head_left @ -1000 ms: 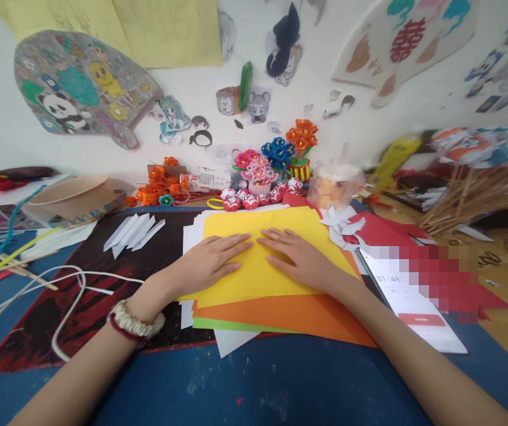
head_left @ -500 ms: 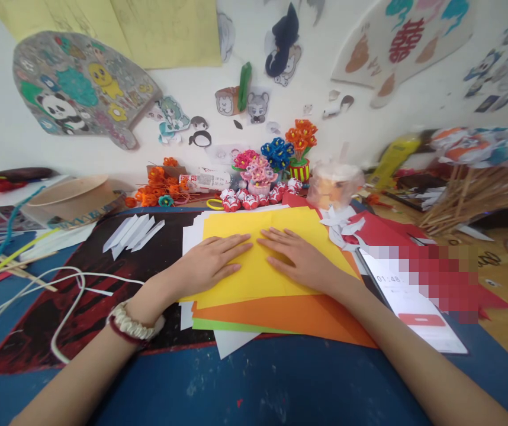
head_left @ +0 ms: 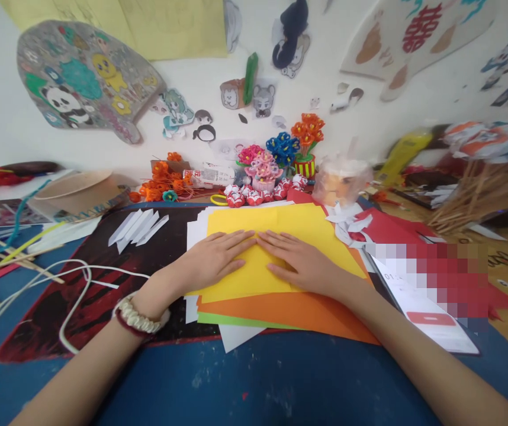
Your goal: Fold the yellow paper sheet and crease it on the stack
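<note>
1. The left hand (head_left: pixel 216 260) and right hand (head_left: pixel 296 260) lie palm-down, fingers stretched out, gripping nothing, their fingertips almost meeting.
2. Directly under both hands is yellow paper (head_left: pixel 260 278).
3. Orange paper (head_left: pixel 280 310) and green paper (head_left: pixel 236 319) show on the near side of the hands.
4. Folded white strips (head_left: pixel 138 229) lie beyond the left hand, leftward; a phone (head_left: pixel 409 296) lies right of the right hand.

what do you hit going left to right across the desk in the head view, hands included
Wooden sticks → folded white paper strips → left hand → right hand → phone
</note>
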Motion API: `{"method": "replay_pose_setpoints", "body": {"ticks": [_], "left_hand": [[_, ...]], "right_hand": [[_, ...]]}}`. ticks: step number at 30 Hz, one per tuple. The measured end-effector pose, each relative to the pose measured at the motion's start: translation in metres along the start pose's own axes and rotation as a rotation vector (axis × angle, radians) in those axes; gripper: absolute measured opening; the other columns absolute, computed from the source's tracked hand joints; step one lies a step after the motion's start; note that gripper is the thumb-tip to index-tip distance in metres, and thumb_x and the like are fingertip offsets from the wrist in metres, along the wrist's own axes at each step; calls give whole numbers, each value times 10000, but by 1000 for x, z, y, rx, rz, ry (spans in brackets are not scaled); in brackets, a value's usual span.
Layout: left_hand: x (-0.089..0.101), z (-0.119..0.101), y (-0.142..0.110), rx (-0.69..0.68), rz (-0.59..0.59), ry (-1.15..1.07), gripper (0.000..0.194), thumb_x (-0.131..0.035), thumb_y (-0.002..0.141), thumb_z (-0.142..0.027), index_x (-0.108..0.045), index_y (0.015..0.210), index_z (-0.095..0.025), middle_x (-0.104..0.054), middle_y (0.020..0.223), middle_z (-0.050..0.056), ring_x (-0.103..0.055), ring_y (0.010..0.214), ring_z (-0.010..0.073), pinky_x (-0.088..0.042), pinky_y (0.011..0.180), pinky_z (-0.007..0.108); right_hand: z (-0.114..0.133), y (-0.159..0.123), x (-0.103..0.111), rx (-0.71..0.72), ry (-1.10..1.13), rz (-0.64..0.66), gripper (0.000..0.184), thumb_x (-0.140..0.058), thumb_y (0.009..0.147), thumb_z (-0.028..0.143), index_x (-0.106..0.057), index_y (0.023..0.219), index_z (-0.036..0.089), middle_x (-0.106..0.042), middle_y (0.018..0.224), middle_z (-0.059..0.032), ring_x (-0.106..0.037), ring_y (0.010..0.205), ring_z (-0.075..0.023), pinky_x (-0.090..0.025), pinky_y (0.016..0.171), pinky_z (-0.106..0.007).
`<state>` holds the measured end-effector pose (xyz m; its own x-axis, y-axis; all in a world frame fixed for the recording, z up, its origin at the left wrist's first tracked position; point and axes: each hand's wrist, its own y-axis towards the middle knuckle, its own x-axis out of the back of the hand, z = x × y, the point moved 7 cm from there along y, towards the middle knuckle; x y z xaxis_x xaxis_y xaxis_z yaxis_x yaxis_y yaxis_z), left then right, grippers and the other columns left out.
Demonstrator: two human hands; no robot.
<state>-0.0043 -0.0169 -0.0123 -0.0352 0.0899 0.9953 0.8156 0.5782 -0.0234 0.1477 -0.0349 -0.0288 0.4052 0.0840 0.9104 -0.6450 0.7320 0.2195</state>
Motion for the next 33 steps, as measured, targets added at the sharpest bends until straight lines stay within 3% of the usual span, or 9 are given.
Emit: {"method": "replay_pose_setpoints", "body": {"ticks": [7, 18, 24, 33], "left_hand": [[4, 9, -13, -7, 74, -9, 546, -235, 981, -523, -171, 1495, -349, -216, 1568, -29, -239, 1430, 180, -204, 1140, 354], [21, 27, -57, 54, 207, -10, 571, -334, 941, -572, -184, 1473, -426, -196, 1570, -30, -202, 1441, 234, -247, 1120, 414], [17, 37, -75, 151, 240, -30, 683, -390, 857, -679, -175, 1465, -454, -122, 1581, -22, -150, 1448, 296, -112, 1147, 546], [20, 39, -92, 230, 291, -145, 705, -385, 863, -676, -111, 1473, -454, -68, 1589, -31, -53, 1459, 304, -53, 1141, 591]], "right_hand": [[-4, -1, -6, 11, -31, 9, 587, -371, 962, 476, -235, 1499, 282, -261, 1533, 2, -254, 1411, -212, -224, 1173, -448], [-5, -2, -9, 11, -42, 5, 569, -368, 961, 479, -291, 1484, 270, -303, 1517, -14, -286, 1398, -229, -255, 1158, -469], [-5, -3, -8, 11, -41, 3, 569, -358, 963, 482, -276, 1488, 277, -296, 1523, -6, -277, 1403, -224, -245, 1162, -469], [-7, -3, -10, -13, -19, 39, 574, -333, 962, 515, -269, 1489, 297, -283, 1531, 8, -255, 1409, -228, -210, 1173, -457]]}}
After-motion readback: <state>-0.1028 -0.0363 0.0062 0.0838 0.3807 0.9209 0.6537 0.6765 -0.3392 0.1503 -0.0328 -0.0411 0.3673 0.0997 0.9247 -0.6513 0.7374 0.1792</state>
